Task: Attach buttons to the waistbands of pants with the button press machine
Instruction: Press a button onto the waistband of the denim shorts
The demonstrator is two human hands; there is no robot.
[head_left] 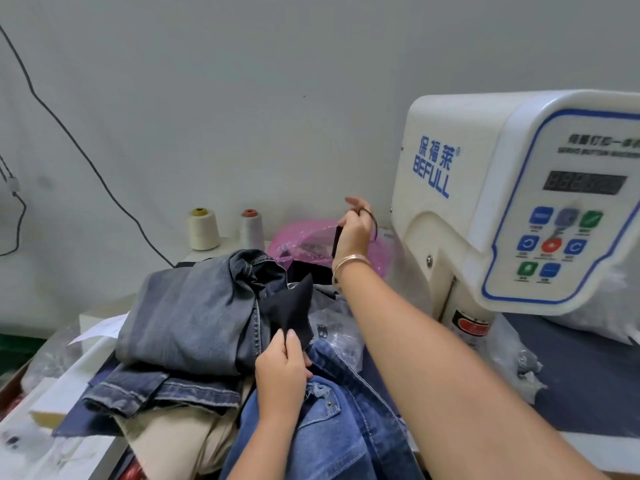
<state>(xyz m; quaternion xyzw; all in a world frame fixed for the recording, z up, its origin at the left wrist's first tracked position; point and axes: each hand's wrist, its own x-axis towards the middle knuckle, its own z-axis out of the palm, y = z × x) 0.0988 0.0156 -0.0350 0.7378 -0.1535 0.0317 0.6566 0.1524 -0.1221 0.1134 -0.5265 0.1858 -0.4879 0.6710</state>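
Observation:
The white button press machine stands at the right, its control panel facing me. A pile of pants lies in front of me: grey jeans on top at the left, bright blue jeans nearest me. My left hand rests on the blue jeans and pinches a piece of dark fabric that rises toward the back. My right hand is stretched out beside the machine's head and holds a dark strap-like piece above a pink plastic bag.
Two thread cones stand by the grey wall. A black cable runs down the wall. Clear plastic bags lie under the machine on a dark blue mat. Beige cloth lies under the jeans.

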